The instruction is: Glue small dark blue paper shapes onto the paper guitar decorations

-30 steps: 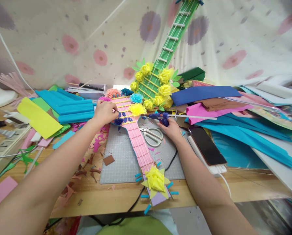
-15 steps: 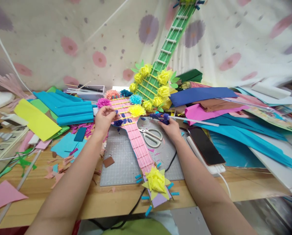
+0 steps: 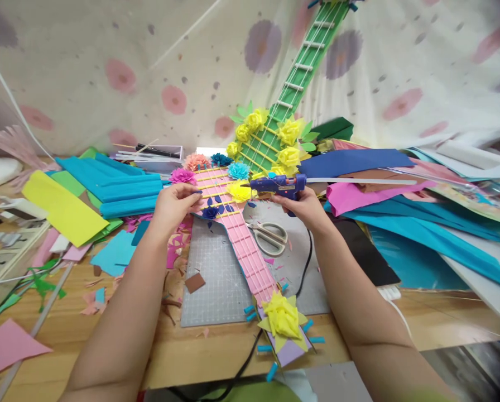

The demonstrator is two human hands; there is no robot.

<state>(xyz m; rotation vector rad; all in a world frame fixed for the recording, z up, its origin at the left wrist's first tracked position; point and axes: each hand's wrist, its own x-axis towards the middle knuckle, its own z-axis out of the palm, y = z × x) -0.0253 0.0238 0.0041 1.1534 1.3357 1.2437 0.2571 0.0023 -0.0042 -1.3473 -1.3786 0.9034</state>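
My right hand (image 3: 302, 209) is wrapped round the handle of a blue glue gun (image 3: 275, 185), held level with its nozzle pointing left, close to a yellow paper flower. A long white glue stick (image 3: 359, 181) sticks out of its back. My left hand (image 3: 175, 205) is pinched at the left edge of a pink paper guitar (image 3: 244, 245), with a small dark blue paper leaf (image 3: 198, 192) at its fingertips. Other dark blue leaves surround a dark blue paper flower (image 3: 210, 213) on the guitar body. A large yellow paper flower (image 3: 284, 319) decorates its head.
Scissors (image 3: 270, 237) lie on a grey cutting mat (image 3: 216, 296). Behind stands a green paper guitar (image 3: 294, 84) with yellow flowers. Blue crepe paper (image 3: 128, 190) and scraps lie left. Coloured sheets and a black phone (image 3: 369, 251) are at right. A black cord (image 3: 306, 268) runs beneath.
The glue gun has come up and is now held level in front of the yellow flower. My left hand has drawn slightly back towards the guitar's left edge. The view has shifted a little.
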